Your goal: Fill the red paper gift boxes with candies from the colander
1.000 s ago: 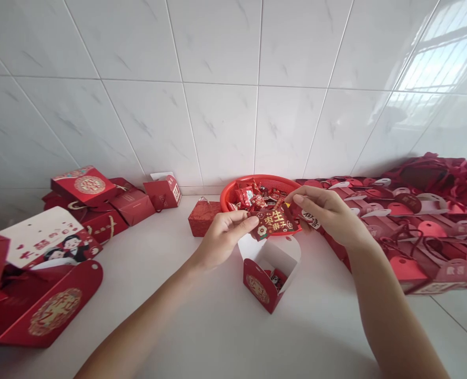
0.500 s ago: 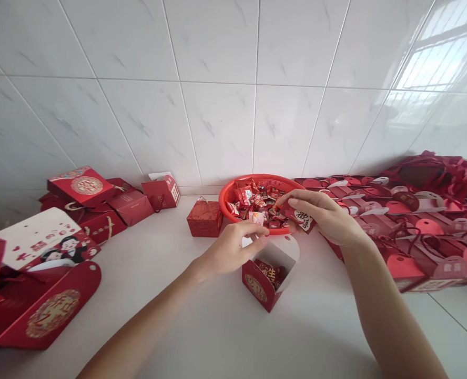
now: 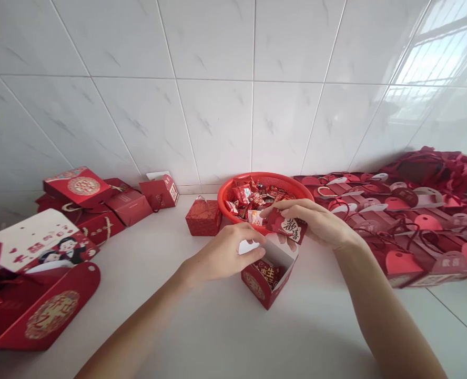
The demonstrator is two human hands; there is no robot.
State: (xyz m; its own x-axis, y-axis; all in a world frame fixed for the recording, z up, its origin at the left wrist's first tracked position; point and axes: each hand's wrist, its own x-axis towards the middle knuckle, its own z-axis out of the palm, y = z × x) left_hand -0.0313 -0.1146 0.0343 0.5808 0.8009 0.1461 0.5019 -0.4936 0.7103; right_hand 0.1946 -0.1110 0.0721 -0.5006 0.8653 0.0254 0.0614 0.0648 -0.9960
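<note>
A small open red gift box stands on the white table, with a red wrapped packet bearing gold characters inside. My left hand is closed at the box's upper left edge, thumb and fingers about its white-lined flap. Just above the box's far right side, my right hand grips a flat red packet with dark lettering on a white patch. Behind both hands sits a red plastic basket of wrapped candies. My right fingers partly cover the basket's front rim.
Rows of red gift boxes with cord handles fill the right side. A dark red heap lies behind them. A patterned red box stands left of the basket. More boxes and a large open box are at left. Tiled wall behind.
My right hand has brought the lettered packet left and slightly down from the basket's right side, over the box's far edge. My left hand stays at the box. The view has shifted slightly.
</note>
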